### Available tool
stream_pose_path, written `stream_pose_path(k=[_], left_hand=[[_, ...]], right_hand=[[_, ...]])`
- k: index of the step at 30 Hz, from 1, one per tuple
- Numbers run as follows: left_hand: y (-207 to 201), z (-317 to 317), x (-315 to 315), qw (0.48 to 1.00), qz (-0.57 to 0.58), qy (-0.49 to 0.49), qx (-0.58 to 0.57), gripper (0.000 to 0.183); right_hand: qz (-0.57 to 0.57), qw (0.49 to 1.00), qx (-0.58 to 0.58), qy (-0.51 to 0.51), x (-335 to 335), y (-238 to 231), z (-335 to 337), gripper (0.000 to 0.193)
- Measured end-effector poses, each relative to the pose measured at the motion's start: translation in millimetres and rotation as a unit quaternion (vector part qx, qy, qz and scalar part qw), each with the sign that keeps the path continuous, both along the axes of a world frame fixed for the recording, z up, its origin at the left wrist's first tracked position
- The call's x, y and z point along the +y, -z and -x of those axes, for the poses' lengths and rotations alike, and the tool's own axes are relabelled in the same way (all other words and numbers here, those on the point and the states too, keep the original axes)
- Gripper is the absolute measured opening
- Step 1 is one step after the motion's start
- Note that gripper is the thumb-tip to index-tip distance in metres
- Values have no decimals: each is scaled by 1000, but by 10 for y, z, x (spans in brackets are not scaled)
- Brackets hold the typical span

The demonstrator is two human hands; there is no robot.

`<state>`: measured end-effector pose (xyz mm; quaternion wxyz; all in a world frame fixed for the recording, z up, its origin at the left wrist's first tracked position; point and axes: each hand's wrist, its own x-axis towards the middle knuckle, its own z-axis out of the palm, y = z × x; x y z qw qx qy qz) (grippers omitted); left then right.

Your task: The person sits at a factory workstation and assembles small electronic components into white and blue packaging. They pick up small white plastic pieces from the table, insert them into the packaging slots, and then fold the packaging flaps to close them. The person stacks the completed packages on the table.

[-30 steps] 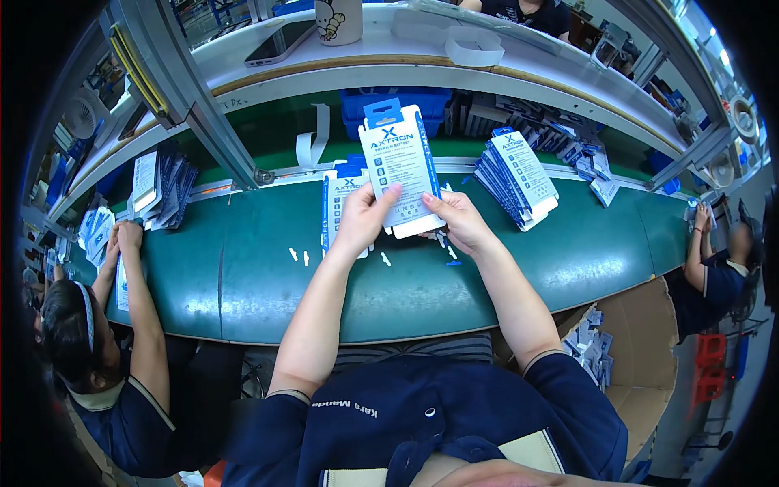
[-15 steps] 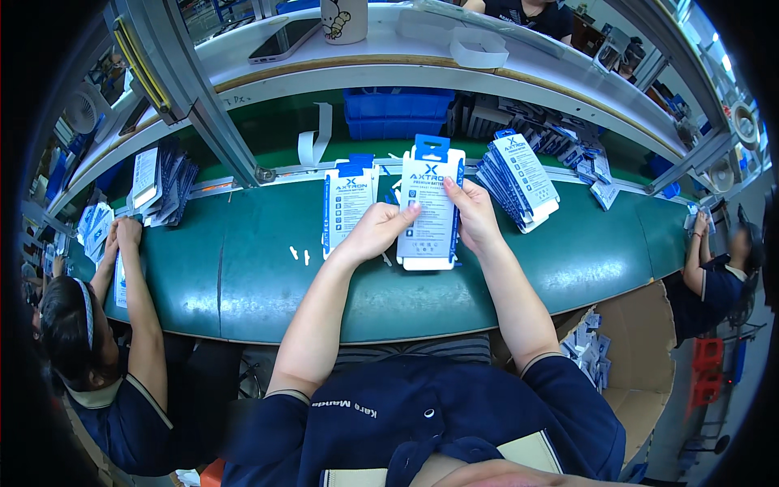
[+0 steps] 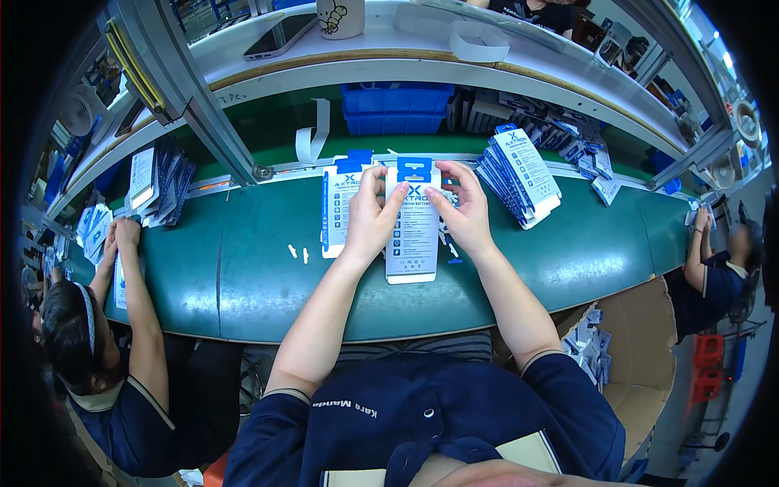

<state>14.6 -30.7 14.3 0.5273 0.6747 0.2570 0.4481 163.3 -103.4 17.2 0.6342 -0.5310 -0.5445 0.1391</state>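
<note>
In front of me is a white and blue cardboard box (image 3: 414, 235) with a blue hang tab at its top, its front panel facing me. My left hand (image 3: 372, 217) grips it along the upper left edge, thumb on the front. At the upper right, my right hand (image 3: 465, 213) closes on it too, thumb on the front and fingers curled at the side. Just left of my left hand lies a stack of similar flat boxes (image 3: 333, 215), partly covered by that hand. Farther right, a fanned pile of boxes (image 3: 526, 174) rests on the green table.
Small white scraps (image 3: 305, 256) and a blue cut-out (image 3: 454, 260) lie on the green table (image 3: 268, 227). Behind are a blue bin (image 3: 396, 109) and a raised shelf with a phone (image 3: 280, 36) and a cup (image 3: 341, 18). Co-workers sit at both sides; a carton (image 3: 637, 349) stands at lower right.
Both hands have moved up to the box's top end, and the box has shifted slightly left and down. It now looks narrower, with its tab tilted differently.
</note>
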Motion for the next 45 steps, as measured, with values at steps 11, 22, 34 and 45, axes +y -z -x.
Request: stream_pose_path(k=[11, 22, 34, 45], left_hand=[[6, -6, -60, 992, -97, -21, 76, 35], [154, -16, 70, 999, -23, 32, 10, 12], [65, -1, 6, 990, -131, -58, -6, 17], [36, 22, 44, 986, -163, 4, 43, 18]], right_hand=[[7, 999, -34, -13, -10, 42, -26, 40], [85, 994, -49, -36, -61, -35, 3, 33], [68, 987, -144, 11, -63, -58, 45, 23], [66, 976, -206, 29, -77, -36, 68, 7]])
